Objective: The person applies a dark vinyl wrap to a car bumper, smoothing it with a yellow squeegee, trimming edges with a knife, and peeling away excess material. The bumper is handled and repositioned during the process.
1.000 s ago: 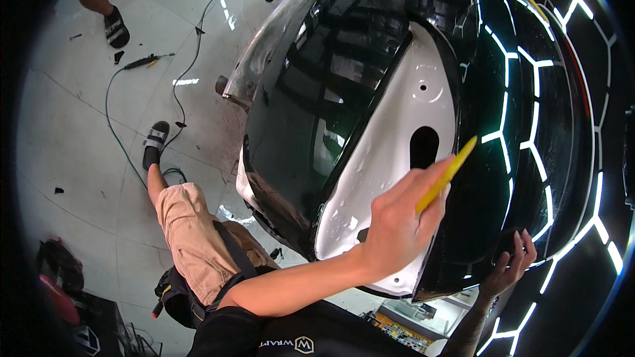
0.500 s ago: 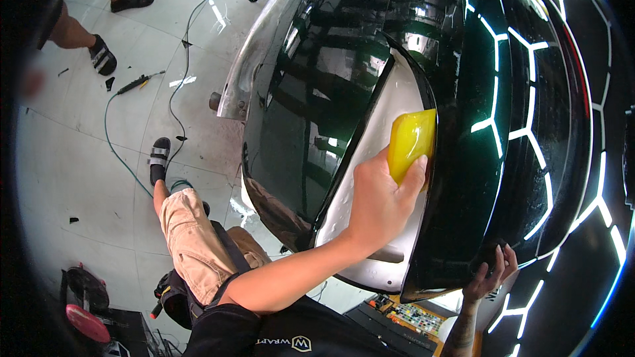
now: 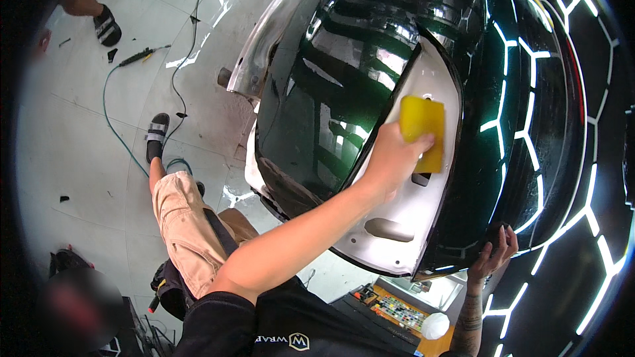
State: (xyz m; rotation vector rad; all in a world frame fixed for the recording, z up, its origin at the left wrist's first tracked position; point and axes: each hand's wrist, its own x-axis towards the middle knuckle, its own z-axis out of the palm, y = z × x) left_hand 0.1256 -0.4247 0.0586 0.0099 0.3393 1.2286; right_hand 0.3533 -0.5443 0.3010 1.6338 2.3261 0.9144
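Note:
My left hand [image 3: 393,155] is closed round a yellow squeegee [image 3: 423,122], its thumb lying across the face. The squeegee is over the white recess [image 3: 423,221] in the dark green car body [image 3: 311,132], and hides part of it. Below the squeegee, a small dark hole and an oval slot show in the recess. At lower right, my right hand [image 3: 495,251] rests against the lower edge of the glossy dark panel [image 3: 463,211], fingers apart. A small dark patch sits by its fingertips; I cannot tell what it is.
A thin cable [image 3: 174,86] and a teal hose with a pen-like tool [image 3: 139,56] lie on the tiled floor [image 3: 79,132]. Another person's sandalled feet [image 3: 107,25] stand at upper left. Behind my arms, a cart [image 3: 403,311] holds small coloured pieces.
The squeegee in my left hand has come away from the recess's right edge toward its middle, uncovering the small dark hole. My right hand stays at the panel edge. The whole view has shifted.

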